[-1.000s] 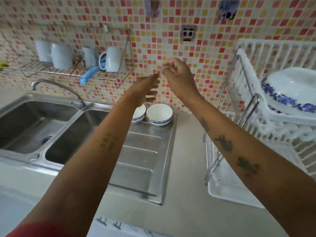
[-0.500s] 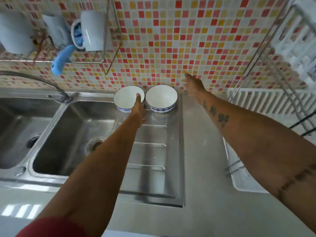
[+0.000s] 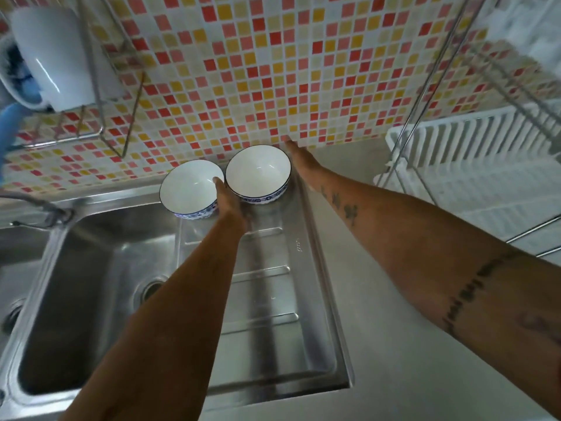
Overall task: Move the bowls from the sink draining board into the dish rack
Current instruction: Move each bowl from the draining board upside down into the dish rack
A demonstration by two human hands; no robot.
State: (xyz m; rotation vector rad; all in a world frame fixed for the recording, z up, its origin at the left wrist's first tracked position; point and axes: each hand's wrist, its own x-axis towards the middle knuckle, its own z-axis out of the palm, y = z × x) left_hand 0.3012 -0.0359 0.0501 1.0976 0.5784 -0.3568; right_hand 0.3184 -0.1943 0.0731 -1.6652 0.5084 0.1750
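Note:
Two white bowls with blue patterned outsides stand side by side at the far end of the steel draining board (image 3: 267, 299), against the tiled wall. My left hand (image 3: 226, 197) reaches between them, its thumb at the right rim of the left bowl (image 3: 189, 188); whether it grips is unclear. My right hand (image 3: 299, 158) lies flat with fingers stretched just right of the right bowl (image 3: 258, 171), beside its rim, holding nothing. The white dish rack (image 3: 473, 165) stands on the counter at the right.
A double steel sink (image 3: 76, 299) lies left of the draining board, with a tap (image 3: 39, 208) at its back. A wire wall shelf (image 3: 91, 86) holding white mugs hangs at upper left. The rack's metal frame (image 3: 425, 95) rises at the right.
Both hands came down from in front of the wall to the bowls. The view moved closer and tilted down. The right hand has closed in on the right bowl's side.

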